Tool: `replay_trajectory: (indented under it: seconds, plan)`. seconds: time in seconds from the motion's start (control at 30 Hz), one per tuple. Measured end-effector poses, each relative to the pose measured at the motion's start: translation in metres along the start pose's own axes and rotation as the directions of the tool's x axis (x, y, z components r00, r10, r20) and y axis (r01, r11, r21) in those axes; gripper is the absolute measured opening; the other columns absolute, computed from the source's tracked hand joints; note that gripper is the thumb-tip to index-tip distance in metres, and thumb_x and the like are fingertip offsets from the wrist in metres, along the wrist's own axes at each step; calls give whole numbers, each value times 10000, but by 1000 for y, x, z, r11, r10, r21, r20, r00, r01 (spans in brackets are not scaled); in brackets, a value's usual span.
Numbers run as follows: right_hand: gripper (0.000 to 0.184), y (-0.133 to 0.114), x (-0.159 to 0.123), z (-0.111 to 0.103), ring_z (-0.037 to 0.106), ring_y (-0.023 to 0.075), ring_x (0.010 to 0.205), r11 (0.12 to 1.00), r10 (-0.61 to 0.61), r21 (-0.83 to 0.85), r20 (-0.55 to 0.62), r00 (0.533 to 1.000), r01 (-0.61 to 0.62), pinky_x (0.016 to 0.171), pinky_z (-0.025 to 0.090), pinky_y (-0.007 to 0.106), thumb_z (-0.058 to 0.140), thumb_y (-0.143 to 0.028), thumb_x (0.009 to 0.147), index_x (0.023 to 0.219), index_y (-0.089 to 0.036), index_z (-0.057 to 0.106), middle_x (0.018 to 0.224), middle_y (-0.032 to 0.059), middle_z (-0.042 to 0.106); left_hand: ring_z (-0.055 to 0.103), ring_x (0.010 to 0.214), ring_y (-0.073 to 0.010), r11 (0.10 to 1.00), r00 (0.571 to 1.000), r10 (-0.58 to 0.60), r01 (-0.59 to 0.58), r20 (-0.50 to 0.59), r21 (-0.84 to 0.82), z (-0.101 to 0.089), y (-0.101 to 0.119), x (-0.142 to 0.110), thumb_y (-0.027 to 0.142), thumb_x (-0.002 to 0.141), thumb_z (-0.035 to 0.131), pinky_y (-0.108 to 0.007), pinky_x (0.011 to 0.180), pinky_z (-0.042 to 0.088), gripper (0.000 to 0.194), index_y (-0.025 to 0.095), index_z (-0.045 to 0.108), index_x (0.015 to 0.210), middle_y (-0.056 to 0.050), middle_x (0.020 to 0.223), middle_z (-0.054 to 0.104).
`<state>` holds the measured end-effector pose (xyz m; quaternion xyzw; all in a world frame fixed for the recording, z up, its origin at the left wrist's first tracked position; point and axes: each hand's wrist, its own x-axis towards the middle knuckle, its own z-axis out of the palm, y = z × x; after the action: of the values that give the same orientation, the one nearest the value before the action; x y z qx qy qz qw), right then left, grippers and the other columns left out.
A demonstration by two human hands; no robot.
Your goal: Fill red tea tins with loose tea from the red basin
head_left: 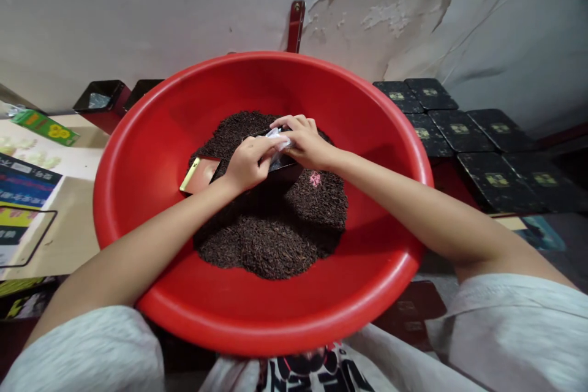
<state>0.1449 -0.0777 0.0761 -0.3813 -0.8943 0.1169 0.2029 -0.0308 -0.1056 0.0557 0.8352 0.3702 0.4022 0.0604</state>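
My left hand (250,163) and my right hand (305,142) meet over the middle of a large red basin (264,312). Both are closed on the gathered top of a clear plastic bag (278,142). The bag sits in the mouth of a dark tin (282,173), which stands in a heap of dark loose tea leaves (275,251). My hands hide most of the tin's opening. Left of it, a small reddish box lid with a yellow edge (201,175) lies on the leaves. A pink bit (315,179) rests on the leaves to the right.
Several black-lidded tins (460,130) stand close together right of the basin. At the left are an open dark tin (101,104), a green carton (45,125) and printed sheets (22,196) on a pale table (73,239). A wall with peeling paint (376,18) rises behind.
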Motion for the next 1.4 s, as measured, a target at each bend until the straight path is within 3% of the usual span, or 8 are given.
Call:
replay_trajectory:
  seconds: [0.1, 0.23, 0.43, 0.63, 0.87, 1.03, 1.23, 1.4]
  plan:
    - [314, 2, 0, 0, 364, 234, 1081, 1000, 13, 9, 11, 1000, -13, 961, 253, 433, 409, -413, 876, 942, -224, 652, 1234, 59, 472, 553, 854, -202, 989, 966, 55, -17, -253, 148, 8, -3, -7, 386, 726, 633, -365, 762, 439, 407, 195, 476, 1050, -67, 953, 601]
    - [442, -2, 0, 1, 373, 211, 1079, 996, 58, 64, -16, 998, -57, 1011, 237, 426, 265, -458, 913, 917, -211, 632, 1204, 51, 491, 532, 863, -194, 975, 971, 179, -152, -159, 164, 8, 0, -7, 419, 751, 608, -353, 778, 418, 381, 213, 453, 1033, -41, 918, 585]
    - [370, -11, 8, 6, 440, 210, 1006, 963, 253, 116, -96, 963, -241, 978, 283, 462, 304, -446, 905, 853, -216, 589, 1048, 40, 578, 520, 945, -204, 996, 988, -37, 48, -152, 71, 9, 16, -7, 243, 794, 476, -367, 856, 392, 218, 190, 501, 1005, -75, 1005, 597]
    - [311, -9, 12, 12, 468, 244, 957, 928, 369, 112, -138, 919, -356, 833, 386, 464, 428, -437, 856, 750, -191, 585, 922, 79, 578, 552, 849, -180, 977, 970, -211, 213, -118, 4, 11, 20, -6, 265, 809, 450, -336, 808, 406, 167, 201, 561, 916, -43, 927, 650]
    - [199, -17, 2, 12, 503, 199, 876, 947, 305, -5, -300, 904, -322, 738, 413, 354, 514, -334, 816, 918, -178, 582, 994, 87, 537, 534, 877, -245, 983, 992, -47, 25, 117, 180, 0, 11, -2, 516, 820, 398, -413, 812, 350, 407, 184, 633, 837, -82, 876, 670]
    - [257, -28, -1, 4, 507, 238, 904, 919, 173, -308, -250, 953, -248, 820, 369, 445, 370, -251, 892, 856, -186, 616, 908, 89, 600, 481, 1033, -333, 934, 944, 143, -228, 297, 274, -5, 2, -3, 669, 666, 523, -461, 869, 334, 601, 153, 630, 955, -154, 1095, 595]
    - [340, -26, 0, -1, 496, 270, 953, 863, 125, -461, -201, 971, -207, 936, 285, 547, 355, -184, 881, 722, -175, 656, 805, 89, 606, 536, 966, -296, 924, 936, 164, -256, 311, 283, 0, -12, -10, 522, 717, 536, -434, 830, 383, 510, 160, 594, 1072, -131, 1041, 625]
    - [215, -8, -7, -7, 487, 295, 977, 893, 222, -314, -318, 922, -323, 874, 316, 553, 449, -210, 838, 965, -157, 614, 970, 120, 581, 543, 941, -279, 927, 942, 152, -241, 299, 287, 0, -12, -11, 495, 748, 498, -421, 832, 379, 505, 157, 578, 1115, -125, 1045, 636]
